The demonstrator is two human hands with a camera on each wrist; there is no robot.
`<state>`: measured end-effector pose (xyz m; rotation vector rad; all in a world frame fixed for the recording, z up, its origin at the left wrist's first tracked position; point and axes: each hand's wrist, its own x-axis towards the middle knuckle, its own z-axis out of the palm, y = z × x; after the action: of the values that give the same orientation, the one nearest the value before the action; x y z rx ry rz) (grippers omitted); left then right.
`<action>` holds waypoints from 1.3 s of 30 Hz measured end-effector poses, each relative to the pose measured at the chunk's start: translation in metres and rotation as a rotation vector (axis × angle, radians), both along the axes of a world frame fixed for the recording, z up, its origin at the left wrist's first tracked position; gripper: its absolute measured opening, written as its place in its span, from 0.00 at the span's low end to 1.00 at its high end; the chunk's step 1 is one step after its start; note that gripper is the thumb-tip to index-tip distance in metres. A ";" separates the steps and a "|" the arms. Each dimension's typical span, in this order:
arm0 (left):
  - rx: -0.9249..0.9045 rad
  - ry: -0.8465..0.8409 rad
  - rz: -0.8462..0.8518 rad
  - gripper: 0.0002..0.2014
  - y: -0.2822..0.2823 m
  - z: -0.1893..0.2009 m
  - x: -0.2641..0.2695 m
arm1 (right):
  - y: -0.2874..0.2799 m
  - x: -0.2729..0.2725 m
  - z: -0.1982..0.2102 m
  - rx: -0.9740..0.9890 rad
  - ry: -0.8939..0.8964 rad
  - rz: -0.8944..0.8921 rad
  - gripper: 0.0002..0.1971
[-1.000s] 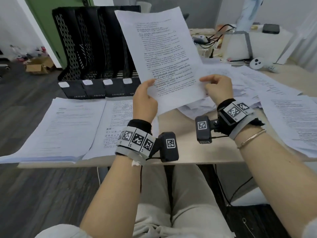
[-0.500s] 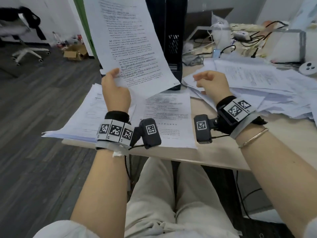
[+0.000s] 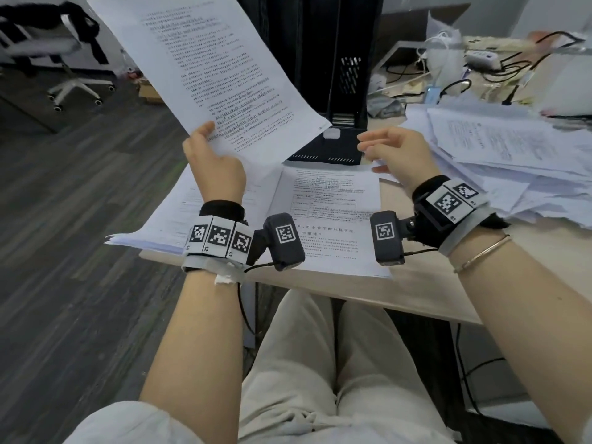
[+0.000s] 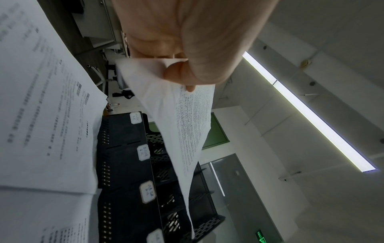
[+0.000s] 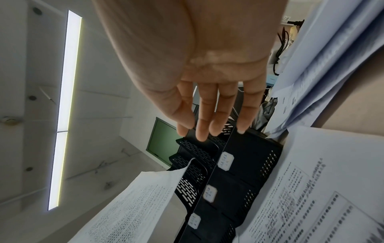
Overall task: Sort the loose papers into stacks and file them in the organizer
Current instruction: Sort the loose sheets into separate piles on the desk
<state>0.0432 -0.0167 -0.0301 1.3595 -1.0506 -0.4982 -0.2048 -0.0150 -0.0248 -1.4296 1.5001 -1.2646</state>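
My left hand pinches the lower left corner of a printed sheet and holds it up over the desk's left end; the left wrist view shows the same printed sheet between thumb and fingers. My right hand hovers empty, its fingers loosely extended, to the right of the sheet. The black slotted organizer stands behind both hands, with white labels on its fronts. Two sorted stacks lie in front of the organizer: a left stack and a middle stack.
A large loose heap of papers covers the desk's right side. Cables and a power strip clutter the back right. An office chair stands on the floor at far left. The desk edge runs just above my knees.
My right hand has let go of the sheet and drawn back to the right. My left hand alone has carried the sheet left, over the stacks. The head view has swung left.
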 end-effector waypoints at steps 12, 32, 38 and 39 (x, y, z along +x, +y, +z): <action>-0.043 -0.034 -0.297 0.30 0.012 0.000 -0.089 | 0.026 -0.035 0.001 0.017 -0.185 0.117 0.14; 0.210 -0.119 -0.608 0.26 0.031 -0.008 -0.200 | 0.083 -0.131 0.009 -0.159 -0.105 -0.308 0.17; 0.185 -0.068 -0.644 0.23 0.037 -0.003 -0.233 | 0.111 -0.159 0.018 -0.207 -0.114 -0.385 0.17; 0.168 -0.050 -0.656 0.24 0.038 -0.003 -0.239 | 0.116 -0.165 0.019 -0.209 -0.111 -0.406 0.17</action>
<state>-0.1956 0.0210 -0.0328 1.1528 -1.5257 -1.0566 -0.3703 0.1008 -0.0057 -1.1903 1.6744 -1.7605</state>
